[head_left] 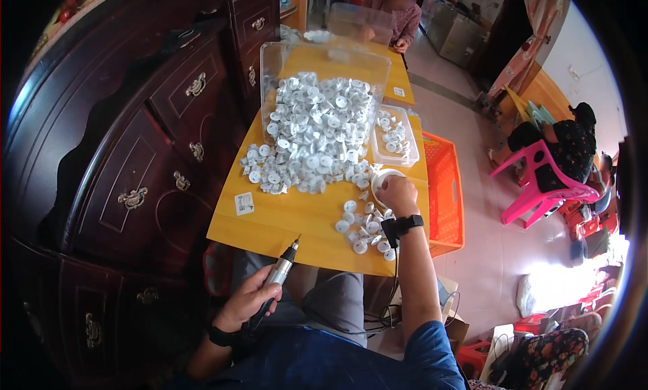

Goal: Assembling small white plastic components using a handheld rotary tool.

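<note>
My left hand [251, 301] is wrapped round a silver and black electric screwdriver [278, 271], held over my lap near the table's front edge, its thin bit pointing up and away. My right hand [399, 194] reaches into a small round white bowl [379, 181] on the right of the table. Its fingers are bent down and drawn together; whatever they hold is hidden. Left of and below that hand lies a loose group of white round plastic parts [361, 247]. A big pile of similar white parts [317, 130] fills and spills from a clear plastic bin [266, 66] lying beyond.
The yellow table [277, 225] bears a white label [244, 203] and a clear tub [412, 157] with a few parts. An orange crate [442, 194] stands on the right. Dark drawers [135, 167] flank the left. A person [398, 15] sits at the far end; a pink chair [540, 181] stands further right.
</note>
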Tool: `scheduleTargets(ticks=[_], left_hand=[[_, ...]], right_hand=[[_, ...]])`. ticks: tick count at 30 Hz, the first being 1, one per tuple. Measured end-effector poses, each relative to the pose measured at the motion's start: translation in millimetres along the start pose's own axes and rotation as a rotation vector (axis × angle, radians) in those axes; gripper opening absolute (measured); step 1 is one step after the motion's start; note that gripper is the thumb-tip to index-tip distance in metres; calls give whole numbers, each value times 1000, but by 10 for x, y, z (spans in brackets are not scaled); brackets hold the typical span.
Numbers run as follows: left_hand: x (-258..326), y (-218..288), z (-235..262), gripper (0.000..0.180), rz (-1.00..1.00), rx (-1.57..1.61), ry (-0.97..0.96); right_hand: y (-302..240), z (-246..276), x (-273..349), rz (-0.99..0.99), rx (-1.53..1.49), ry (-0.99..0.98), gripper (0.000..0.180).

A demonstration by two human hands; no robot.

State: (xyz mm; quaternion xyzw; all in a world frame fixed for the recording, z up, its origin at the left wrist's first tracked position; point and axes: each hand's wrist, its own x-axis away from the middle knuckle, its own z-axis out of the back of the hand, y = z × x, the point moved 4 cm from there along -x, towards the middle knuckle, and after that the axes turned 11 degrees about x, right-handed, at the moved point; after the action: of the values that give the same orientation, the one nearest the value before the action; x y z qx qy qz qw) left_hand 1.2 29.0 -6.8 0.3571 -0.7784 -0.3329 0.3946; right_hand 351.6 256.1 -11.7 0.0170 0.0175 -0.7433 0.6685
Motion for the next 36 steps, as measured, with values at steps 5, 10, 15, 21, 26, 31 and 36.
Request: scheduleTargets(ticks=[5, 10, 15, 21, 26, 31, 36], left_hand=[[4, 5, -2, 46, -18, -2, -9], [1, 26, -9, 48, -4, 4, 17], [-19, 21, -19, 50, -2, -3, -11], [-34, -7, 0, 52, -21, -4, -16], [-70, -2, -65, 56, -39, -5, -72], [-55, 110, -117, 61, -82, 1, -159], [-13, 161, -63, 67, -71, -23, -157]], right_hand=[[11, -173, -103, -53, 11, 18, 15], [-13, -96, -81, -73, -3, -29, 18], [87, -62, -34, -133, -116, -33, 23], [120, 145, 102, -46, -593, 156, 19], [-265, 253, 559, -36, -1518, 156, 11], [-929, 92, 1086, -98, -1704, 0, 8], [-1322, -92, 1263, -63, -1761, -171, 8]])
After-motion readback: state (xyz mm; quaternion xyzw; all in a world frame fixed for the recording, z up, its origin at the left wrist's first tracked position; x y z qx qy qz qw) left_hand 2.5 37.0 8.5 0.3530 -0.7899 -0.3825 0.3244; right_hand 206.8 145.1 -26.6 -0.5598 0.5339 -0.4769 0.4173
